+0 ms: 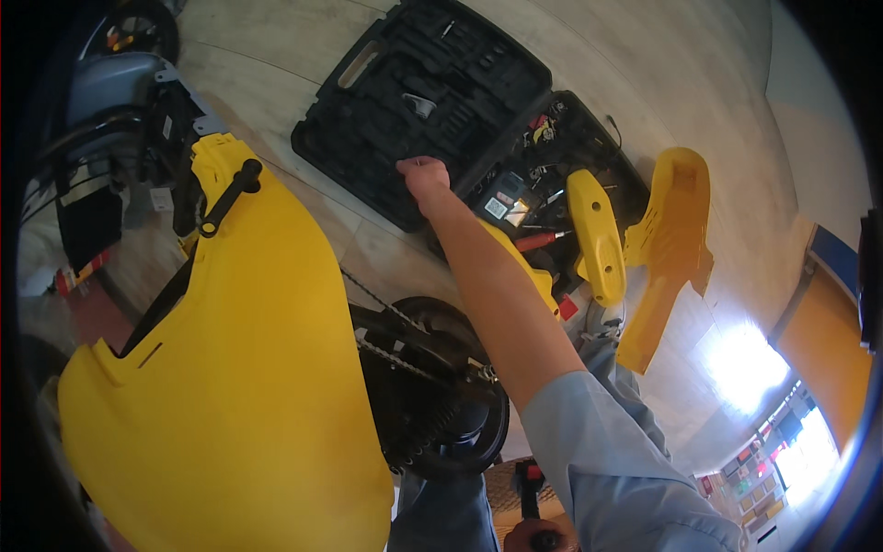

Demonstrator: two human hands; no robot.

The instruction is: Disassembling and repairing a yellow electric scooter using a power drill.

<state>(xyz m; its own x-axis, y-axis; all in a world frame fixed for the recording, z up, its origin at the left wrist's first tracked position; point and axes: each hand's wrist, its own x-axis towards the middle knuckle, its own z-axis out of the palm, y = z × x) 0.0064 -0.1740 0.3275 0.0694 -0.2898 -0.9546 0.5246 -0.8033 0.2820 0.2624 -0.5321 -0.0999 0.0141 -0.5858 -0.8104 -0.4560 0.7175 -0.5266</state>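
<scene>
My right hand (426,178) reaches over the open black tool case (382,129), at the near edge of its moulded lid half. The fingers are pinched together at a tiny thing that I cannot make out. To the left lies a large yellow plastic body panel (267,350) with a black lever (232,196) on it. Below my forearm are a black wheel (501,414) and a chain (386,354). A grey shaped piece (421,105) sits in the lid half. My left hand is not in view.
The other case half holds loose tools, with a red-handled screwdriver (538,240) beside it. Yellow covers (598,239) and a long yellow fender-like part (676,244) stand at the right. A small black wheel (143,28) is at the far left. A black-and-red object (529,478) shows at the bottom.
</scene>
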